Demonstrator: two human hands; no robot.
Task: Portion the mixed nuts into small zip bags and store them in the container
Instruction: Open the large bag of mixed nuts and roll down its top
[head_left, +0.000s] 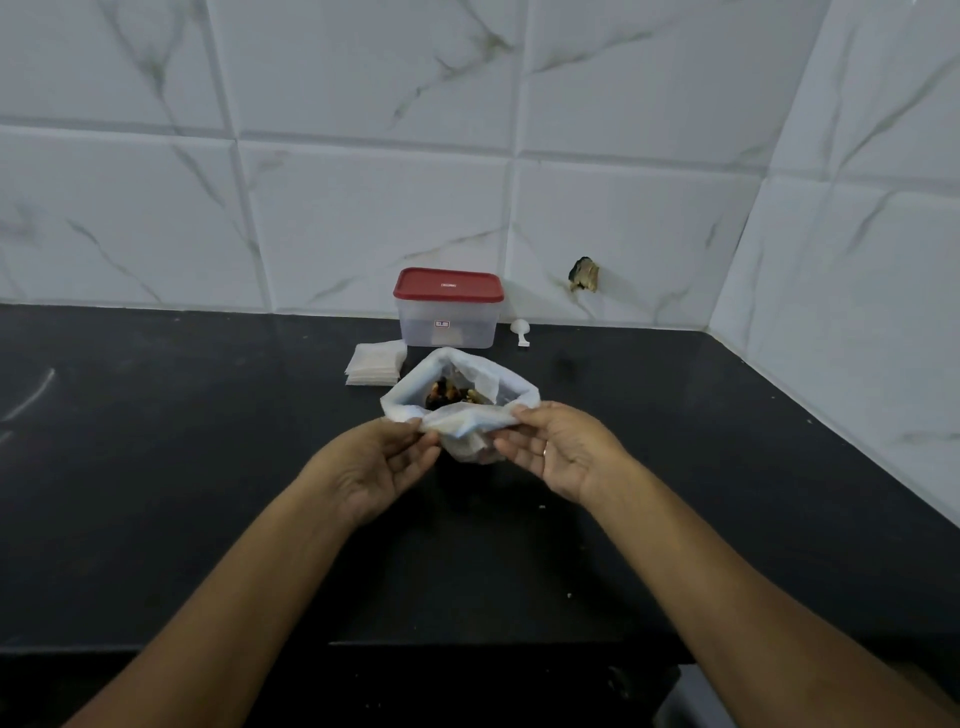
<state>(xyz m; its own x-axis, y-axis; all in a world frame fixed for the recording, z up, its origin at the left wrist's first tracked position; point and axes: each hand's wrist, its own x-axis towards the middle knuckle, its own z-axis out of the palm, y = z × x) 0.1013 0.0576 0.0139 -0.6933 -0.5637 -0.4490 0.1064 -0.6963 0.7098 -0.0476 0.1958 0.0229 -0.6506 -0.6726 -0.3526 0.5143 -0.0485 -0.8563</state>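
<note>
A white plastic bag (467, 415) stands on the black counter with its mouth held wide, and mixed nuts (452, 393) show inside it. My left hand (376, 462) pinches the near rim of the bag at its left side. My right hand (553, 447) pinches the same rim at its right side. Behind the bag stands a clear container (448, 317) with a red lid (448, 285) on it. A stack of small zip bags (375, 362) lies flat to the left of the container.
A small white scoop (521, 332) lies to the right of the container near the wall. The marble-tiled wall has a broken hole (584, 274) at the right. The black counter (182, 467) meets a side wall at the right, and its front edge runs below my forearms.
</note>
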